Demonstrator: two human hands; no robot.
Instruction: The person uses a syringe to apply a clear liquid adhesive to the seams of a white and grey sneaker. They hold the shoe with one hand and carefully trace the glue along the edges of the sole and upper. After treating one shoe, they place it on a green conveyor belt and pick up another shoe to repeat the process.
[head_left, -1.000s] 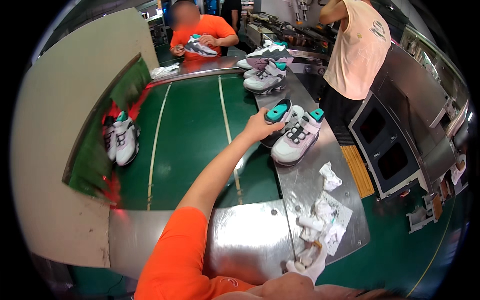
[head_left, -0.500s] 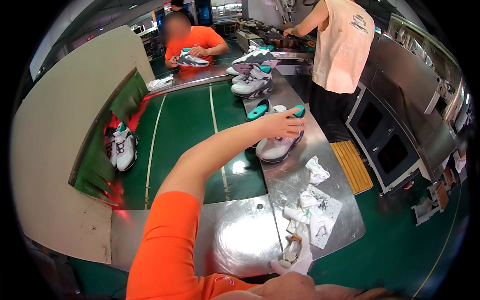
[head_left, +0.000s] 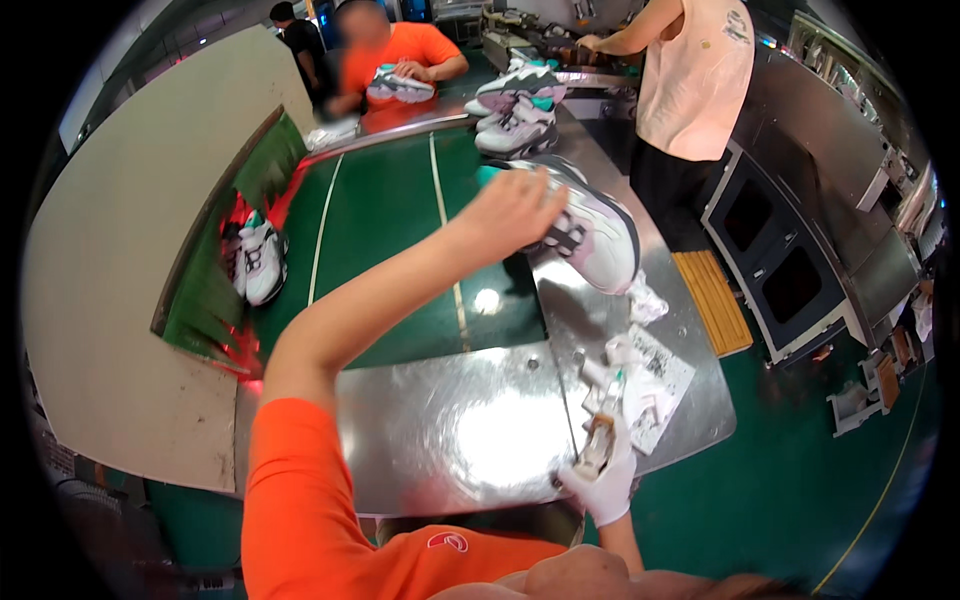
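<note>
A flat green conveyor belt [head_left: 385,190] spreads left of the grip; stacked white-and-grey sneakers [head_left: 516,135] stand beyond the grip. A tilted white, lilac and grey sneaker [head_left: 605,238] is gripped at its ankle end by the bare left hand [head_left: 513,207]. Nearer the body, the white-gloved right hand [head_left: 605,488] grasps a small pale object [head_left: 597,448], kind unclear.
</note>
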